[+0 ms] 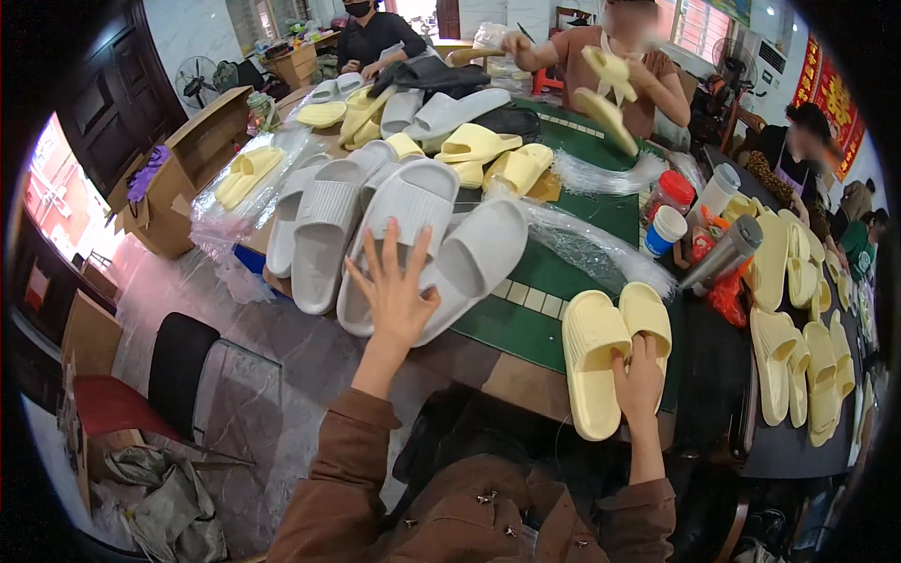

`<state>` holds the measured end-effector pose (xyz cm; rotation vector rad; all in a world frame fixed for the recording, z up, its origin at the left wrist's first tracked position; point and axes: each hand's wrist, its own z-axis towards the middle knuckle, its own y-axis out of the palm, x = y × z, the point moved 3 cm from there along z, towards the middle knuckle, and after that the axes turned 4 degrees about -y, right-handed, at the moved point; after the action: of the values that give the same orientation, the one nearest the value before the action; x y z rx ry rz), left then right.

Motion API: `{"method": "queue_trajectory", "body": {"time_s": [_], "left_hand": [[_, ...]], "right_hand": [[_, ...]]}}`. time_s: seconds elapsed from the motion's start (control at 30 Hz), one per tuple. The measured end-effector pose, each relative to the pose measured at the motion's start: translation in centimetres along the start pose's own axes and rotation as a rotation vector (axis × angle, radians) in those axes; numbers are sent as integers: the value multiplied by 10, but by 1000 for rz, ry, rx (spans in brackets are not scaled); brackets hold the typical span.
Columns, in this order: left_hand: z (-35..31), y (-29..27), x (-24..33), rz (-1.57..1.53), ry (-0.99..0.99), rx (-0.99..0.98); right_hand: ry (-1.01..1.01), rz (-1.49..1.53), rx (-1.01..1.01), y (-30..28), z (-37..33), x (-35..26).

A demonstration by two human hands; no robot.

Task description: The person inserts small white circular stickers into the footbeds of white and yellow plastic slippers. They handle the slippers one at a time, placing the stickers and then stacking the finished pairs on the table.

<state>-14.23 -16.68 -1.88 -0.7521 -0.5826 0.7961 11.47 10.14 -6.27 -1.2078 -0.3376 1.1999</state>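
Observation:
My left hand [399, 298] spreads its fingers over a large grey slipper [418, 192] at the table's near edge. The fingertips seem to rest on its strap and sole. A second grey slipper [483, 258] leans beside it on the right, and more grey slippers [327, 220] stand to the left. Farther right, my right hand [642, 380] is closed on a pair of pale yellow slippers [593, 361]. Its thumb and fingers pinch where the two straps meet, so the exact grip is partly hidden. Both yellow slippers have their open tops facing me.
Grey, yellow and black slippers pile up on the green table [526, 333]. Clear plastic bags [587, 244] lie across it, near a paper cup [665, 231] and a steel tumbler [727, 251]. A co-worker [563, 80] opposite holds yellow slippers. A chair [178, 375] stands at left.

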Motion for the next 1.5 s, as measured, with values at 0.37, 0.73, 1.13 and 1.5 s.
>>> {"method": "queue_trajectory", "body": {"time_s": [0.37, 0.73, 1.13, 1.5], "left_hand": [[-10, -15, -14, -76, 94, 61], [-22, -31, 34, -348, 181, 182], [-17, 32, 102, 11, 346, -38], [-79, 29, 172, -592, 426, -346]], "right_hand": [[-12, -7, 18, 2, -1, -2], [-6, -44, 69, 4, -1, 2], [-7, 18, 106, 4, -1, 5], [21, 15, 23, 4, -8, -7]]}}
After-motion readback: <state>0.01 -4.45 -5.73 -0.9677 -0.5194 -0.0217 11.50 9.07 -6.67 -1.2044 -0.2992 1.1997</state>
